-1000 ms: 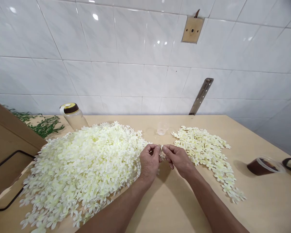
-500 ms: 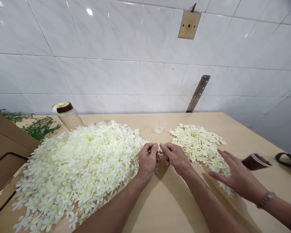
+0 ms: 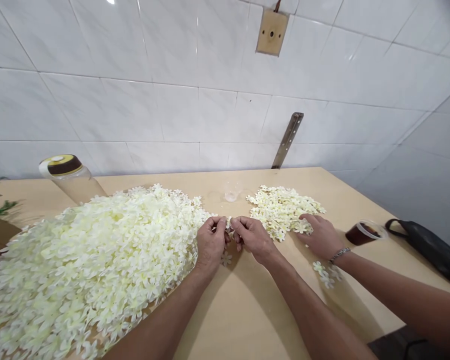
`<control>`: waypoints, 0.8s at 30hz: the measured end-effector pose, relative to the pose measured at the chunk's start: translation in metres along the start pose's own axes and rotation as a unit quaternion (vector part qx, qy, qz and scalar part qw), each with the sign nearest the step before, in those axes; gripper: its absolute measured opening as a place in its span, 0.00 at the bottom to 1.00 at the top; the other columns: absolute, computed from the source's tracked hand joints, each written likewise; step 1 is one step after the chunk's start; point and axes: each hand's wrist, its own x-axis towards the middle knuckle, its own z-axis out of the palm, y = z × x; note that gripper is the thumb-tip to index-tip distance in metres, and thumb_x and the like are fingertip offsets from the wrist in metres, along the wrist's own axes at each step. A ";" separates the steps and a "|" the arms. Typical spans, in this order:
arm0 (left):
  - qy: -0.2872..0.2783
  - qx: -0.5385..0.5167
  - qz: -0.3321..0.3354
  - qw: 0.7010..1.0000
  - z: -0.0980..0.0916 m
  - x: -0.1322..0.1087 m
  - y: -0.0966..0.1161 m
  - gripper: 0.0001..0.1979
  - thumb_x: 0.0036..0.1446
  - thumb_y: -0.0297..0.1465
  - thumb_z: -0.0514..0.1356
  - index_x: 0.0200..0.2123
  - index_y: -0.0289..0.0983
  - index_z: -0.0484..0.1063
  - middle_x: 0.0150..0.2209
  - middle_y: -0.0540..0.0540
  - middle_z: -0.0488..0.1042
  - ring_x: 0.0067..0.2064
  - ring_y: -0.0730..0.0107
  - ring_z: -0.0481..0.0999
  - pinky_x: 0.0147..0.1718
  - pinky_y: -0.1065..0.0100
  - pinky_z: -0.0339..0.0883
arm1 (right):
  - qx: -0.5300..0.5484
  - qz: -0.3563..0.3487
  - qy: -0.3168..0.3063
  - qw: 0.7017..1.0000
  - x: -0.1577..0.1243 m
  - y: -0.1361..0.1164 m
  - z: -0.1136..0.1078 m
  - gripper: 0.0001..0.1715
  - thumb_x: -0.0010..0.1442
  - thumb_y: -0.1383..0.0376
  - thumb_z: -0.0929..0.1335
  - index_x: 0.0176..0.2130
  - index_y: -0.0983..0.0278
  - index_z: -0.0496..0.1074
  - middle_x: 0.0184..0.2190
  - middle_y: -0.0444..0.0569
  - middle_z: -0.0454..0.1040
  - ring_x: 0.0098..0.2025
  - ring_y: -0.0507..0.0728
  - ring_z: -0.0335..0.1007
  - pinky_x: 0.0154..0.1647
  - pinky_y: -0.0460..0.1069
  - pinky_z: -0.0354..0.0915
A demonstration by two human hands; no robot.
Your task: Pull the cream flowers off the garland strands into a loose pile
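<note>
My left hand (image 3: pixel 212 240) and my right hand (image 3: pixel 253 237) meet over the table, thumbs and fingers pinched together. Between the fingertips shows a small white artificial flower (image 3: pixel 229 223), mostly hidden by the fingers. Just below my left hand a loose white flower (image 3: pixel 226 258) lies on the wood. A large heap of white artificial flowers (image 3: pixel 108 255) spreads to the left, close beside my left hand. Beyond my right hand lies a smaller pile of cream flowers (image 3: pixel 279 207).
Another person's hand (image 3: pixel 320 237), with a metal bracelet, touches the smaller pile's edge. A small clear plastic cup (image 3: pixel 231 194) stands behind my hands. Further out are a cup of dark drink (image 3: pixel 363 232), a black bag (image 3: pixel 431 250), a bottle (image 3: pixel 73 180) and green sprigs (image 3: pixel 0 204).
The view has turned to the right. The other person's hand has reached forward to the smaller pile and gathered flowers there, leaving a few nearer the front. My hands stay pinched together.
</note>
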 end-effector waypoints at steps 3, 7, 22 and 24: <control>0.022 0.015 0.015 1.000 -0.001 0.002 0.000 0.13 0.54 0.42 0.62 0.28 0.37 0.72 0.15 0.55 0.67 0.15 0.77 0.63 0.15 0.75 0.58 | 0.007 0.013 -0.029 0.999 0.005 -0.010 0.036 0.24 0.55 0.43 0.68 0.27 0.61 0.69 0.16 0.42 0.68 0.21 0.54 0.67 0.19 0.46 0.60; 0.019 0.010 0.023 0.999 -0.001 0.001 0.003 0.14 0.55 0.41 0.61 0.26 0.37 0.70 0.15 0.55 0.66 0.15 0.77 0.63 0.17 0.75 0.58 | 0.078 0.052 -0.093 0.991 0.010 -0.009 0.042 0.25 0.56 0.45 0.67 0.25 0.62 0.66 0.16 0.39 0.65 0.15 0.49 0.60 0.16 0.45 0.59; -0.020 -0.064 -0.027 0.997 -0.002 0.004 -0.001 0.16 0.52 0.44 0.63 0.29 0.37 0.70 0.15 0.54 0.66 0.16 0.77 0.61 0.15 0.75 0.56 | 0.111 0.067 -0.067 0.989 0.013 -0.004 0.039 0.23 0.58 0.47 0.68 0.25 0.63 0.68 0.16 0.39 0.65 0.14 0.48 0.60 0.14 0.44 0.60; -0.006 -0.071 -0.031 0.997 -0.002 0.006 0.000 0.15 0.52 0.43 0.64 0.29 0.36 0.69 0.15 0.55 0.66 0.16 0.78 0.61 0.16 0.75 0.55 | 0.129 0.064 -0.060 0.988 0.013 -0.006 0.036 0.22 0.58 0.48 0.68 0.27 0.64 0.69 0.16 0.39 0.65 0.14 0.48 0.59 0.15 0.44 0.61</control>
